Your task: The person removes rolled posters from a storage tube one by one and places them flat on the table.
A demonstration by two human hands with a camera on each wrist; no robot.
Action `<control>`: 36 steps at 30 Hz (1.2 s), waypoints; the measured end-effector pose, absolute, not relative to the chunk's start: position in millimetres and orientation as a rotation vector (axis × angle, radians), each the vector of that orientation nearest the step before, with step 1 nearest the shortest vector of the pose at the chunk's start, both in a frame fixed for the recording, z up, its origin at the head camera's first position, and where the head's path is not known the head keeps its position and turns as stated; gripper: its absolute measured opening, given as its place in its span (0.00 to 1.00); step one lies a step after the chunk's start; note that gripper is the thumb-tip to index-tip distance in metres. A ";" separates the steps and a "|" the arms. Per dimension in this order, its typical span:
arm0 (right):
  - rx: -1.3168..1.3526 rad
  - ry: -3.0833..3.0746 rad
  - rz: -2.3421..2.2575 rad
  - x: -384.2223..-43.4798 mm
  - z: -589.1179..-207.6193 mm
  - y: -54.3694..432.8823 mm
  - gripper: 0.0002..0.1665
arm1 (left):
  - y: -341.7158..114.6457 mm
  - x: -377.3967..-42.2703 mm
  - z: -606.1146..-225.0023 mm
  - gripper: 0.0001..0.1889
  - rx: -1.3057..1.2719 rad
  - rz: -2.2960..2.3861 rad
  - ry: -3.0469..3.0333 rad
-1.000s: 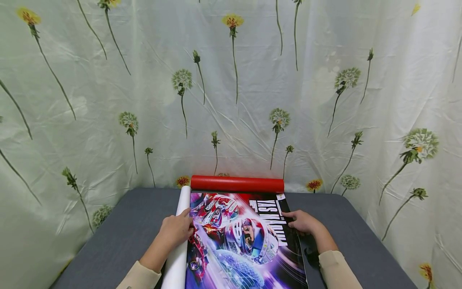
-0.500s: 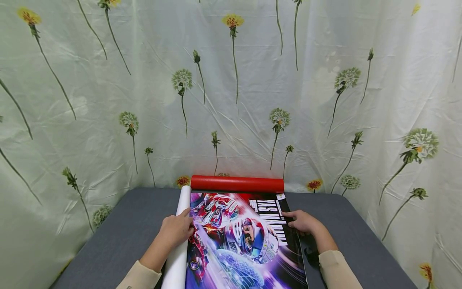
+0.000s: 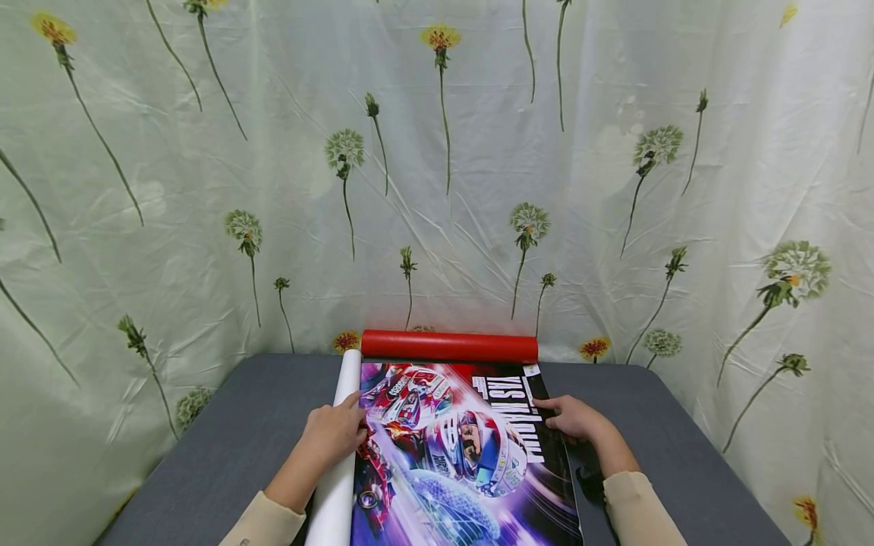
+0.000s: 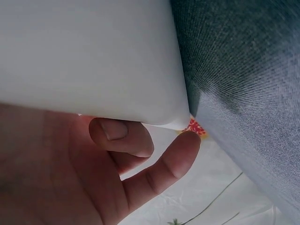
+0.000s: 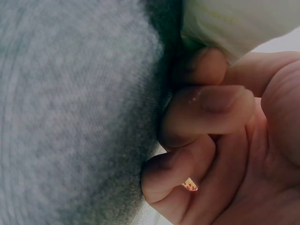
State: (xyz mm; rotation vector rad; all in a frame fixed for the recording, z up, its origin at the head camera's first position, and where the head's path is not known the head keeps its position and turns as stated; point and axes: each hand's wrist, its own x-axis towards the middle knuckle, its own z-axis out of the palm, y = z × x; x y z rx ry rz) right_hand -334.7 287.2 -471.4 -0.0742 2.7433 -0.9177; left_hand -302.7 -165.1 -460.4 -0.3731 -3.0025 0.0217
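A glossy poster point(image 3: 471, 455) with racing helmets, cars and large white lettering lies spread on the grey table. Its left side is a long white roll point(image 3: 334, 485), seen close up in the left wrist view. My left hand point(image 3: 331, 436) lies over this roll, fingers bent across it and fingertips reaching the printed side. At the poster's dark right edge, my right hand point(image 3: 576, 421) grips the border, its index finger reaching onto the lettering. In the right wrist view its other fingers point(image 5: 206, 112) are curled, close against the table cloth, beside a pale sheet point(image 5: 239, 23).
A red roll point(image 3: 449, 347) lies across the poster's far edge, near the curtain point(image 3: 444, 227) printed with dandelions. Grey cloth covers the table point(image 3: 225, 425). Under my right wrist shows a partly hidden black object point(image 3: 589, 484).
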 end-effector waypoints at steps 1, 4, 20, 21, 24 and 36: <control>-0.070 2.740 -0.919 -334.6 -471.2 287.3 0.31 | -165.1 -302.8 -460.2 0.12 -0.373 0.020 -3.005; -0.069 2.735 -0.921 -334.4 -470.8 287.2 0.31 | -165.3 -303.1 -458.8 0.12 -0.357 0.003 -3.024; -0.035 2.726 -0.896 -336.4 -469.8 286.7 0.31 | -168.7 -302.0 -451.2 0.04 -0.348 0.106 -3.029; -0.037 2.727 -0.896 -336.6 -469.3 286.6 0.31 | -168.8 -302.3 -451.3 0.04 -0.346 0.103 -3.026; -0.049 2.723 -0.892 -337.3 -467.8 286.4 0.32 | -169.5 -302.6 -450.7 0.03 -0.345 0.087 -3.020; -0.019 2.718 -0.900 -335.6 -467.9 285.6 0.32 | -170.4 -302.0 -449.0 0.06 -0.351 0.001 -3.044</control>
